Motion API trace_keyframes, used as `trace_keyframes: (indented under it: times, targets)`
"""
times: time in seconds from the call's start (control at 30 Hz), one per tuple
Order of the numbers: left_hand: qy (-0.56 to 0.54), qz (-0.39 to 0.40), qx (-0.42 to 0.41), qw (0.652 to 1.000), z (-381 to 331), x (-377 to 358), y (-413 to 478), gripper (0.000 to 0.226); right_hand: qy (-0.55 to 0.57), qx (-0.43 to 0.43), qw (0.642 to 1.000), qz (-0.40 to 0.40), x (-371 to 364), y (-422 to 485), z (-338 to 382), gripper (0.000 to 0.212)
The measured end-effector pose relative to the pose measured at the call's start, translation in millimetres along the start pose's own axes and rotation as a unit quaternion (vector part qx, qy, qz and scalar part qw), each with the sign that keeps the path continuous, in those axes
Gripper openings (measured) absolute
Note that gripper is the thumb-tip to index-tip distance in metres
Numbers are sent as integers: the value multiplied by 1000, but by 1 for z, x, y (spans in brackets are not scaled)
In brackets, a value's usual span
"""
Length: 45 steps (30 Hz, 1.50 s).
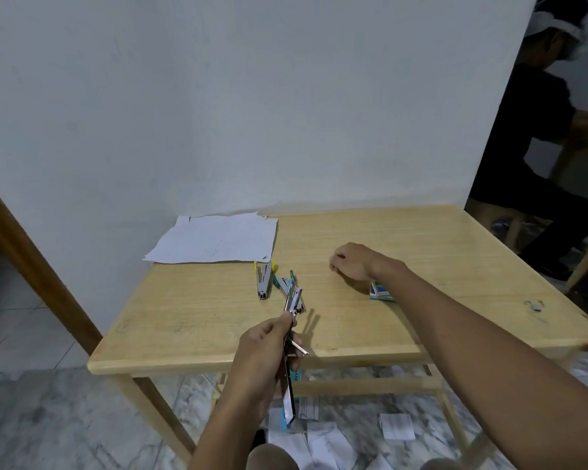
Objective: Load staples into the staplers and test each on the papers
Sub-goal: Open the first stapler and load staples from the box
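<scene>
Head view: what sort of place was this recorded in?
Probably a plain indoor workroom rather than a fitted office: a bare wooden table stands against a blank white wall on a marble-patterned tiled floor strewn with paper scraps, and another person sits at a second table nearby.

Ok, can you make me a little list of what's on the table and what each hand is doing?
left hand: holds an opened blue stapler above the table's near edge
right hand: fingers curled, over the table near the staple box, grip contents cannot be told
staple box: on the table, partly hidden by the right forearm
yellow stapler: lying on the table by the papers
teal stapler: lying beside the yellow one
papers: stacked at the far left corner
table: light wood
</scene>
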<state>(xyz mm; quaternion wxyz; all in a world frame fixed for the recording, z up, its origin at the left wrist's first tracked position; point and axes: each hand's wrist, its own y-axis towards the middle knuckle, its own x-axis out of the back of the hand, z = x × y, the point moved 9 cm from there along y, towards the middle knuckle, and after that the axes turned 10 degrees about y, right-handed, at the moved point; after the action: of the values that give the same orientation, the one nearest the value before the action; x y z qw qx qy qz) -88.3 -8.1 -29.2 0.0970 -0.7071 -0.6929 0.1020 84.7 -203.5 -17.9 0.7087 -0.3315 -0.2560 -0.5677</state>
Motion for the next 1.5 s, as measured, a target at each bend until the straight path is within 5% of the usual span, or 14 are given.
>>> trace_keyframes:
  times: [0.27, 0.43, 0.57, 1.0, 1.3, 1.4, 1.5]
  targets:
    - [-22, 24, 11, 999, 6, -12, 8, 30, 118, 58, 982, -134, 47, -39, -1, 24]
    - [141, -23, -41, 989, -3, -19, 15, 36, 114, 23, 962, -248, 67, -97, -49, 20]
    - [317, -50, -101, 942, -16, -33, 33, 39, 52, -34, 987, -148, 37, -112, -80, 60]
    - [605, -120, -203, 760, -24, -79, 70, 42, 58, 68, 981, -174, 40, -143, -73, 38]
    - [614, -158, -365, 682, -44, -98, 52, 38, 4, 49, 984, -169, 16, -159, -88, 49]
    - [619, -46, -355, 699, -34, -121, 40, 54, 35, 43, 975, -214, 21, -164, -94, 50]
    - [666, 39, -320, 673, -15, -141, 40, 60, 51, 34, 969, -239, 24, -165, -99, 41]
